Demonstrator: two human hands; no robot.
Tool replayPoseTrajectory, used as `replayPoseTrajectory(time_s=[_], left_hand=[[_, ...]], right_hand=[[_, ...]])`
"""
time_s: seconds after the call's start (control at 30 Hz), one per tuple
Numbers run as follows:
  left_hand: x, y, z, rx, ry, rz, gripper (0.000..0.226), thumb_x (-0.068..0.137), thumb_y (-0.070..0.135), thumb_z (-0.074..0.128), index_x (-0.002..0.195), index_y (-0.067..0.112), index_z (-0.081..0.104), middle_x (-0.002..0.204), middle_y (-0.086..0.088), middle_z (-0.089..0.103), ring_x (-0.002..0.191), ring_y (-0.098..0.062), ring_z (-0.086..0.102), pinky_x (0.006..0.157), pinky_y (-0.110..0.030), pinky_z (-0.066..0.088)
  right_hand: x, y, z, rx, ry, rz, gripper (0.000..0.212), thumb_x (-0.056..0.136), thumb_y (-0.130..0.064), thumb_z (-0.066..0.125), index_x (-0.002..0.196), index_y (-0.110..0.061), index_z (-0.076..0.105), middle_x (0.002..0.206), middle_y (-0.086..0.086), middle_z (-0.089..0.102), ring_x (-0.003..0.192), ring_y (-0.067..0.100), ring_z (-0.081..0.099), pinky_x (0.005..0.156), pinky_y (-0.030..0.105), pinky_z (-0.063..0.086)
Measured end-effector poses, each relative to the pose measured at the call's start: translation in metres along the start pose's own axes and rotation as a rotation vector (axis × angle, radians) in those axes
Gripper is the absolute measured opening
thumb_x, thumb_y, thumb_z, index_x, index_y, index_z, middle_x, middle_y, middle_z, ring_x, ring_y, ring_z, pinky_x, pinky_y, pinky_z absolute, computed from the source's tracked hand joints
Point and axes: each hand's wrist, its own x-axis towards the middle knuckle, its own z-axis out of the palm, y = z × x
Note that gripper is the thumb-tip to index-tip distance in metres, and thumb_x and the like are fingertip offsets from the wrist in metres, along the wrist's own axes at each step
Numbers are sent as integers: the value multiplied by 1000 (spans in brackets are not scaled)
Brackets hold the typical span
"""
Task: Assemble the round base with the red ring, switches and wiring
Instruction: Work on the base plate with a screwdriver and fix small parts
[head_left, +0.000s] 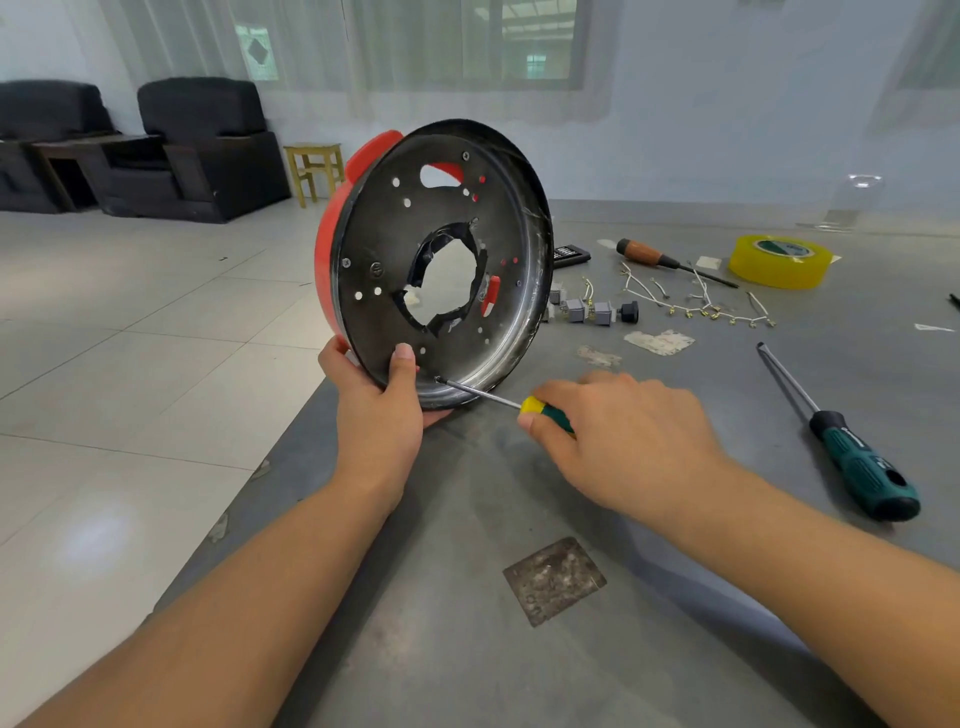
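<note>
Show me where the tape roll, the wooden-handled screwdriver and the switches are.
tape roll (779, 262): head view, on its yellow side.
wooden-handled screwdriver (644, 253): head view, on the brown handle.
switches (589, 310): head view, on a grey body.

Switches (589, 310) behind base (436, 260), on table (519, 519)

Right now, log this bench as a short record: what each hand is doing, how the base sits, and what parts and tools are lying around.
left hand: grips the lower rim of the round base, thumb on its dark face
round base: tilted on edge on the table, red ring behind it
right hand: holds the yellow-green screwdriver, tip at a screw near the bottom rim
switches: loose on the table
wiring: loose, beside the switches
spare tools: teal screwdriver, wooden-handled screwdriver
tape roll: yellow, far right
</note>
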Motion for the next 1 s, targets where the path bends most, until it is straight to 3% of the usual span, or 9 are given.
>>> replayPoseTrajectory(time_s=[0.07, 0.17, 0.27, 0.4, 0.53, 0.7, 0.83, 0.93, 1.0], left_hand=[[1, 0, 0, -11, 8, -18, 37, 108, 17, 58, 136, 28, 36, 128, 11, 58, 122, -22, 66, 75, -48, 66], [4, 0, -1, -35, 40, -52, 36, 107, 16, 58, 135, 26, 37, 127, 10, 58, 122, -22, 66, 73, -47, 66], [8, 2, -3, -97, 85, -103, 27, 108, 15, 58, 123, 28, 40, 122, 11, 57, 117, -20, 66, 69, -46, 66], [12, 6, -3, -175, 134, -182, 31, 107, 15, 59, 128, 20, 37, 124, 4, 56, 113, -24, 68, 66, -45, 66], [13, 7, -2, -144, 143, -205, 29, 106, 14, 59, 124, 19, 37, 123, 2, 55, 110, -25, 68, 63, -43, 65], [14, 6, -2, -114, 153, -201, 27, 106, 13, 58, 125, 21, 39, 123, 4, 54, 109, -23, 66, 62, -44, 65], [12, 6, -1, -104, 124, -201, 21, 107, 13, 57, 114, 27, 44, 124, 4, 56, 107, -22, 67, 60, -43, 65], [10, 5, 0, -88, 113, -198, 22, 107, 13, 57, 117, 27, 44, 125, 2, 57, 107, -23, 68, 62, -44, 65], [10, 3, 1, -79, 125, -198, 25, 107, 14, 57, 124, 24, 41, 127, 1, 57, 108, -24, 68, 64, -45, 66]], right_hand=[[1, 0, 1, 75, 53, -41, 41, 98, -65, 37, 134, -47, 45, 114, -4, 52, 93, 35, 65, 68, 39, 49], [6, 6, -1, 395, 153, -55, 40, 89, -51, 58, 127, -42, 57, 117, -11, 45, 92, 20, 61, 81, 37, 51], [12, 14, -2, 730, 340, -25, 30, 80, -36, 77, 109, -38, 70, 113, -17, 55, 98, -2, 57, 87, 20, 46], [13, 12, -1, 780, 545, -80, 31, 81, -34, 85, 108, -28, 71, 108, -9, 64, 102, 2, 59, 81, 7, 40], [13, 13, 6, 747, 520, -246, 30, 96, -17, 71, 122, -11, 59, 115, -2, 55, 103, 6, 55, 86, 17, 46], [15, 25, 0, 824, 336, -401, 37, 99, -11, 50, 135, -13, 46, 123, -3, 55, 114, 21, 60, 98, 43, 52], [18, 25, -6, 670, 465, -299, 26, 102, -36, 53, 121, -19, 56, 96, -2, 68, 87, 20, 70, 76, 43, 56], [18, 24, -8, 460, 583, -114, 43, 98, -58, 43, 99, -17, 57, 55, -10, 48, 50, 13, 50, 49, 26, 39], [17, 25, -9, 453, 508, -149, 44, 98, -58, 38, 108, -19, 55, 64, -13, 49, 54, 11, 49, 53, 19, 34]])
